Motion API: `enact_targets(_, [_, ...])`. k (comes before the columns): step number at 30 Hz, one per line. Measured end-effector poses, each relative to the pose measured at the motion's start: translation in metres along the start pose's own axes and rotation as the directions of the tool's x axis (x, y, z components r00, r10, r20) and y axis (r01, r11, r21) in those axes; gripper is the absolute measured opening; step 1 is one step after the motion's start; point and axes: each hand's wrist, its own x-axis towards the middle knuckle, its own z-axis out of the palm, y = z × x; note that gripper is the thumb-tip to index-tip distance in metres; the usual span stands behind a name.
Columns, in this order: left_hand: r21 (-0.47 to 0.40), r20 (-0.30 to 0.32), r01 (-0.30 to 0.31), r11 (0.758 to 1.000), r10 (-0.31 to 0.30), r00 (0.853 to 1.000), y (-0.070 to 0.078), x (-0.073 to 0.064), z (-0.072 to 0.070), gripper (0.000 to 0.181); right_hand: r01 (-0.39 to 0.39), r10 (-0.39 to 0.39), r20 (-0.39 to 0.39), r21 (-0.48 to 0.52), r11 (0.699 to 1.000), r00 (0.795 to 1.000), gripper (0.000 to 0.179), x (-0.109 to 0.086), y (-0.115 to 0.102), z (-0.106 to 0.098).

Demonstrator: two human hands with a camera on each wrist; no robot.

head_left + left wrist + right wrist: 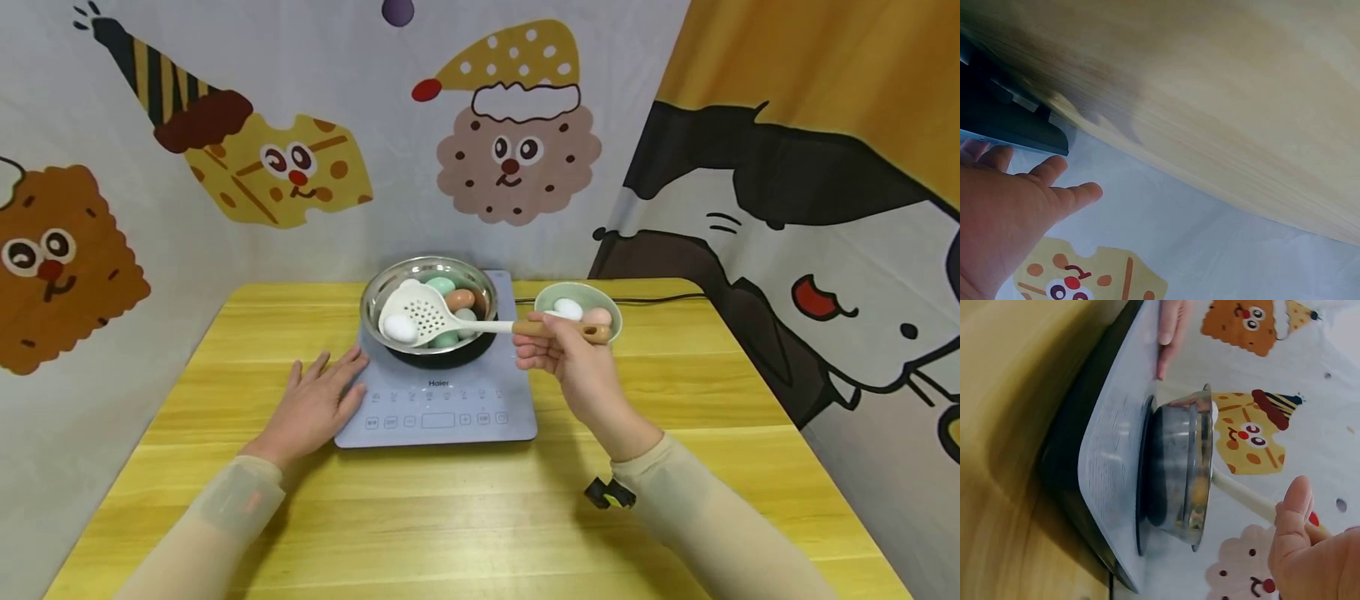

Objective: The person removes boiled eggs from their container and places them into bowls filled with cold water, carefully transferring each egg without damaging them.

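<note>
My right hand (581,367) grips the wooden handle of a white slotted spoon (427,317). The spoon's perforated head is over a steel bowl (367,304), with a white egg (400,328) lying on it. Inside the bowl are several more eggs, among them a brown egg (460,299) and a pale green egg (441,286). The bowl stands on an induction cooker (450,421). My left hand (318,408) rests at the cooker's left edge, its fingers extended; in the left wrist view those fingers (1079,197) are beside the dark cooker side.
A pale green bowl (542,298) with several eggs stands right of the cooker. A black cord (667,297) runs along the table's back edge. The wooden table (450,525) extends in front, and a printed cloth (300,50) hangs behind.
</note>
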Motion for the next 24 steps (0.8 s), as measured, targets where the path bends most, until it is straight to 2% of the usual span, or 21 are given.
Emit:
enact_targets(3, [-0.003,0.001,-0.002,1.0,0.002,1.0,0.001,0.001,0.001,0.058,-0.077,0.079,-0.022,0.088,0.993,0.997,0.035,0.001,0.0,-0.007])
enact_targets(6, [-0.009,-0.001,-0.004,1.0,0.004,1.0,0.002,0.001,0.001,0.058,-0.098,0.104,-0.033,0.142,0.985,0.994,0.033,-0.001,-0.002,-0.015])
enact_targets(11, [-0.021,-0.002,-0.001,1.0,0.001,1.0,0.002,-0.001,0.003,0.059,-0.037,0.039,-0.012,0.152,0.988,0.999,0.035,-0.007,-0.018,-0.035])
enact_targets(15, [-0.025,0.0,-0.001,1.0,0.001,1.0,0.002,-0.001,0.005,0.059,0.019,-0.02,0.002,0.143,0.989,1.0,0.038,-0.02,-0.036,-0.061])
enact_targets(20, [-0.036,-0.004,-0.008,0.999,0.008,1.0,0.004,-0.001,0.003,0.059,0.052,-0.043,-0.056,0.178,0.983,0.998,0.037,-0.044,-0.056,-0.103])
enact_targets(24, [-0.043,0.001,-0.005,0.999,0.005,1.0,0.003,0.0,0.002,0.059,0.116,-0.093,-0.132,0.182,0.976,0.987,0.036,-0.06,-0.062,-0.135])
